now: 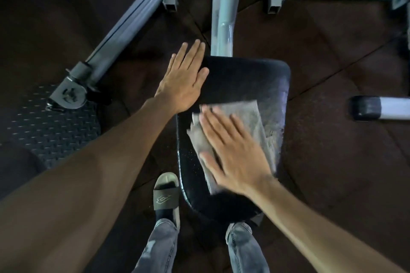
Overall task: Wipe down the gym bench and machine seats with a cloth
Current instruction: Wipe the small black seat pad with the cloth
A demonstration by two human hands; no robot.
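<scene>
- A black padded machine seat (pixel 241 77) fills the centre of the head view, seen from above, with a grey metal post (pixel 224 17) leading away at twelve o'clock.
- The right hand (pixel 235 153) lies flat, fingers straight and slightly spread, pressing a folded grey cloth (pixel 253 115) onto the seat's near half; the hand is blurred.
- The left hand (pixel 185 82) rests flat, fingers straight and together, on the seat's edge at ten o'clock, gripping nothing.
- To wipe well, judging from this: keep the palm weight even, sweep in overlapping strokes toward twelve o'clock, and cover the shiny edge at three o'clock.
- The far half probably needs passes too.
- A sandalled foot (pixel 166 193) stands at six o'clock on dark rubber flooring (pixel 332 55).
</scene>
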